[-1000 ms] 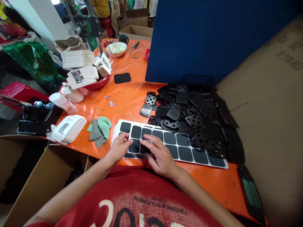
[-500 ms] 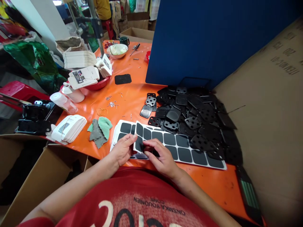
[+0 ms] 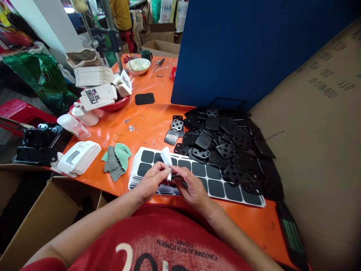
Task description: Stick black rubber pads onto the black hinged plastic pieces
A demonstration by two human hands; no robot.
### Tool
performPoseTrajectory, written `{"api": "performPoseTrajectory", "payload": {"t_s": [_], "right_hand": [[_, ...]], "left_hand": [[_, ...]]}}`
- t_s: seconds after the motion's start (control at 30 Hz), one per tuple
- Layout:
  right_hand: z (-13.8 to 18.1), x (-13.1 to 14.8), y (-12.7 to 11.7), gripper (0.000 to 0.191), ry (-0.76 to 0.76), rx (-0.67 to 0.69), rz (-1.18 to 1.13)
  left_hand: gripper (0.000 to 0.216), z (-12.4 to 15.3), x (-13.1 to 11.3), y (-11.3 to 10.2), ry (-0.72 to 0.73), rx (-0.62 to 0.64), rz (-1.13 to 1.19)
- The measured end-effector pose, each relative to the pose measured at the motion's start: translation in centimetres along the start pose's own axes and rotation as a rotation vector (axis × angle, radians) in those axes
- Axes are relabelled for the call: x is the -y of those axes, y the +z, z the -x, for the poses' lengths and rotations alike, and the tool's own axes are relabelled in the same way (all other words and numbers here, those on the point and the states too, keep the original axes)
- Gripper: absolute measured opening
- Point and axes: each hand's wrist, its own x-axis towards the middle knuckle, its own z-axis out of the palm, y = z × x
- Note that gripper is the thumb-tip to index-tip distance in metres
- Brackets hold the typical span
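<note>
A stack of white sheets point(image 3: 225, 186) carrying rows of black rounded-square pads lies at the near edge of the orange table point(image 3: 158, 113). My left hand point(image 3: 149, 182) pinches the curled-up white corner of the top sheet point(image 3: 166, 157). Facing it, my right hand point(image 3: 191, 188) has fingertips pinched at a black pad by that lifted corner. Behind the sheets sits a heap of black plastic plates point(image 3: 228, 143), some with holes.
A green-grey cloth point(image 3: 115, 160) and a bundle of white cards point(image 3: 79, 158) lie to the left. Further back are bottles point(image 3: 73, 126), a red tray of cards point(image 3: 107, 98), a white bowl point(image 3: 138, 64) and a blue board point(image 3: 239, 49). Cardboard boxes point(image 3: 47, 222) flank the table.
The top sheet's left corner, flat a second ago, has been lifted and curled upward by my left hand. My right hand went from lying flat on the pads to pinching at the corner.
</note>
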Motion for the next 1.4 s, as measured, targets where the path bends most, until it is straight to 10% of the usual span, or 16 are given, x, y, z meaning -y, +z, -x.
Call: {"api": "performPoseTrajectory", "payload": {"t_s": [0.77, 1.4], "right_hand": [[-1.1, -0.1, -1.7, 0.032, -0.385, 0.102, 0.488], [-0.6, -0.1, -1.1, 0.033, -0.336, 0.029, 0.349]], "left_hand": [[0.034, 0.1, 0.5, -1.8, -0.324, -0.061, 0.360], [0.025, 0.8, 0.8, -1.3, -0.374, -0.036, 0.334]]}}
